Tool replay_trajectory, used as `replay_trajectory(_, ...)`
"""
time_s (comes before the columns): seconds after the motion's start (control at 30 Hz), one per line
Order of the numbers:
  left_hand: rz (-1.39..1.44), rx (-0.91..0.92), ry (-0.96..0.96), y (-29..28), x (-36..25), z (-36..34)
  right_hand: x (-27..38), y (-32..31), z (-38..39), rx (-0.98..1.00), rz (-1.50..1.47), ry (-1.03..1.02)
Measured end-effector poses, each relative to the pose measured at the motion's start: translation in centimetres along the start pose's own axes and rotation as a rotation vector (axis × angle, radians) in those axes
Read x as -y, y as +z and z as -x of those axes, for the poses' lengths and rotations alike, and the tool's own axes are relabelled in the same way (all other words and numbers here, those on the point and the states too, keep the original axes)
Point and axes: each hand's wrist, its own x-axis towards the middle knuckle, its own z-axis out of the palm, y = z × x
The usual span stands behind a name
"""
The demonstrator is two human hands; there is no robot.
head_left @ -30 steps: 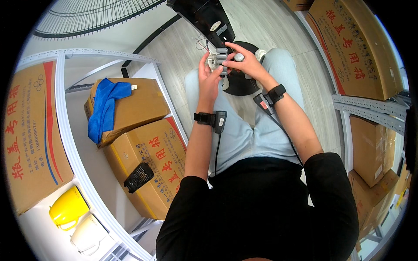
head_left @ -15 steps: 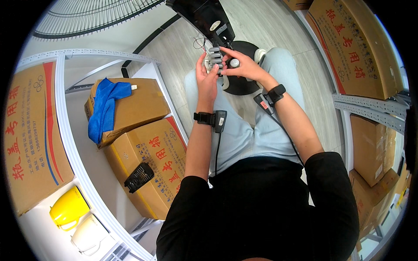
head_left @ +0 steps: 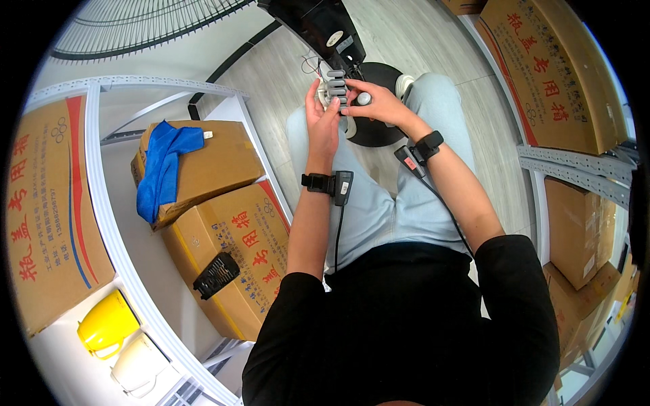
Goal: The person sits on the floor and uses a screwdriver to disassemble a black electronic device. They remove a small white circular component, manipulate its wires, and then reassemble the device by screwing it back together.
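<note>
Between my two hands is a grey ribbed piece with several rounded bars side by side [head_left: 336,84]; its exact kind I cannot make out. My left hand [head_left: 321,122] grips its near left side, with the thumb lying on the bars. From the right, my right hand [head_left: 380,103] pinches its edge with thumb and fingers. Some fingertips are hidden behind the piece. Just under my right hand shows a round grey-white knob [head_left: 364,99]. Beyond the hands stands a black upright housing [head_left: 318,27] over a round black base [head_left: 379,137].
A wire fan grille [head_left: 145,27] is at upper left. The left shelf holds cardboard boxes [head_left: 230,152], a blue cloth [head_left: 161,166], a black comb-like plastic part [head_left: 217,276], a yellow mug [head_left: 108,321] and a white mug [head_left: 139,365]. More boxes [head_left: 542,68] line the right shelf.
The grey ribbed piece has turned slightly, its bars facing me more squarely. My right-hand fingers have shifted a little along its edge. The left hand has barely moved.
</note>
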Motion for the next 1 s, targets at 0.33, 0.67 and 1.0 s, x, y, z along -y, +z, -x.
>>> replay_trajectory(0.33, -0.016, 0.024, -0.010, -0.5, 0.3, -0.2, 1.3, 0.0, 0.5, -0.009, -0.111, 0.138)
replay_trajectory(0.67, -0.003, 0.010, -0.021, -0.6, 0.3, -0.3, 0.7, 0.0, 0.3, -0.022, -0.088, 0.084)
replay_trajectory(1.0, -0.066, -0.023, 0.013, -0.5, 0.3, -0.1, 0.4, 0.1, 0.3, -0.028, -0.101, 0.102)
